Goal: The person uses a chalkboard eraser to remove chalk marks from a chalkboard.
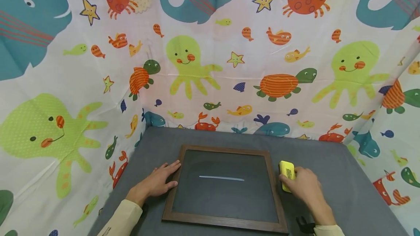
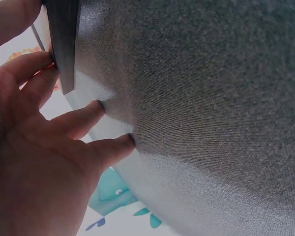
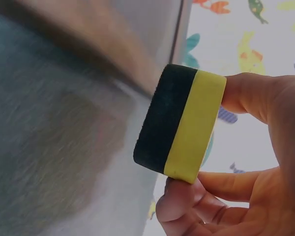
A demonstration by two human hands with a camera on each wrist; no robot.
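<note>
A wood-framed chalkboard [image 1: 225, 221] lies flat on the grey table [image 1: 344, 177], with one white chalk line [image 1: 221, 178] across its dark face. My left hand [image 1: 163, 178] rests flat beside the board's left frame, fingers straight and touching the frame edge [image 2: 64, 59] and the cloth. My right hand [image 1: 303, 185] grips a yellow eraser with a black felt side [image 1: 286, 172] just right of the board's frame. In the right wrist view, thumb and fingers pinch the yellow eraser [image 3: 187, 125] with its felt face towards the table.
A sea-animal patterned curtain [image 1: 210, 54] walls in the table on the left, back and right. Grey table surface [image 2: 211, 108] stretches beyond the board at the back and to the right. A small dark object [image 1: 303, 225] sits near my right wrist.
</note>
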